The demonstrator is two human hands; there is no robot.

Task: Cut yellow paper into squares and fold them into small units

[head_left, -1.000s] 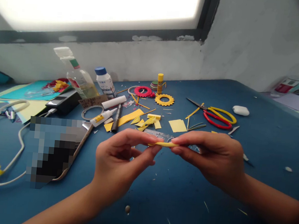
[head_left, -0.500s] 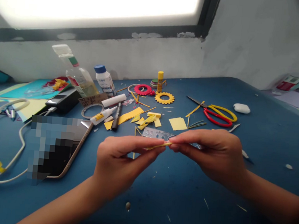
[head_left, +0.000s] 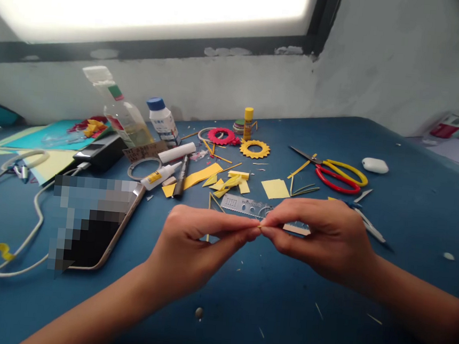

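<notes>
My left hand [head_left: 203, 244] and my right hand [head_left: 320, 239] meet at the fingertips above the blue table [head_left: 265, 314]. Both pinch a small yellow paper piece [head_left: 260, 226], of which only a sliver shows between the fingers. Behind them lies a metal stencil ruler [head_left: 238, 205], partly hidden by my right hand. Yellow paper scraps [head_left: 228, 183] and a yellow paper square [head_left: 275, 189] rest beyond it. A yellow scalloped ring [head_left: 254, 149] and a red one [head_left: 221, 136] are farther back.
Scissors [head_left: 337, 176] and a white case [head_left: 375, 165] lie at the right. On the left are a phone [head_left: 99, 235], white cable [head_left: 35, 214], glue bottle [head_left: 160, 175], black marker [head_left: 181, 176], tape ring [head_left: 144, 169], blue-capped bottle [head_left: 163, 122] and clear bottle [head_left: 125, 120]. A glue stick [head_left: 248, 124] stands at the back.
My fingertips have closed around the yellow paper piece, so less of it shows. My left hand has shifted slightly right, and the whole view has moved a little.
</notes>
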